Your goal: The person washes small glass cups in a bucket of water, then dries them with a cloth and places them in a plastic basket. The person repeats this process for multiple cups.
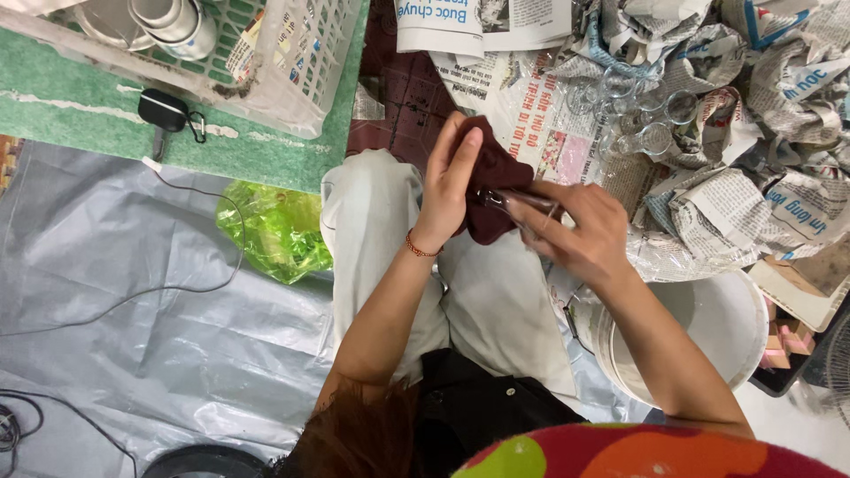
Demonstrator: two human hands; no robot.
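**Wiping a small clear glass with a dark cloth**

The person sat on the floor, knees drawn up in pale trousers (390, 257), and worked over the lap. The left hand (447, 181) was closed loosely around a bunched maroon cloth (491, 190), fingers laid flat along its upper side. The right hand (575, 235) pinched a small clear glass (522, 205) between thumb and fingers, the glass half buried in the cloth so that only its rim end showed. Both hands met above the right knee, well clear of the floor.

To do this step well, it seemed wise to keep the glass gripped by its base, turn it slowly inside the cloth, and press lightly, since thin glass would likely crack under a hard squeeze. Holding it low over the lap would soften any drop.

Beyond the hands, toward the far right corner of the floor, lay a heap of crumpled newspaper (761, 97) with several more clear glasses (646, 119) nested in it. A white bucket (726, 327) stood just beside the right elbow, close enough to be knocked. A green plastic bag (274, 230) lay beside the left knee on the grey plastic sheet (115, 292). At the far left edge, a white basket (301, 62) held metal cups (181, 22) on a green mat (80, 106), with a black key fob (164, 111) near it. A thin cable (133, 292) ran across the sheet.
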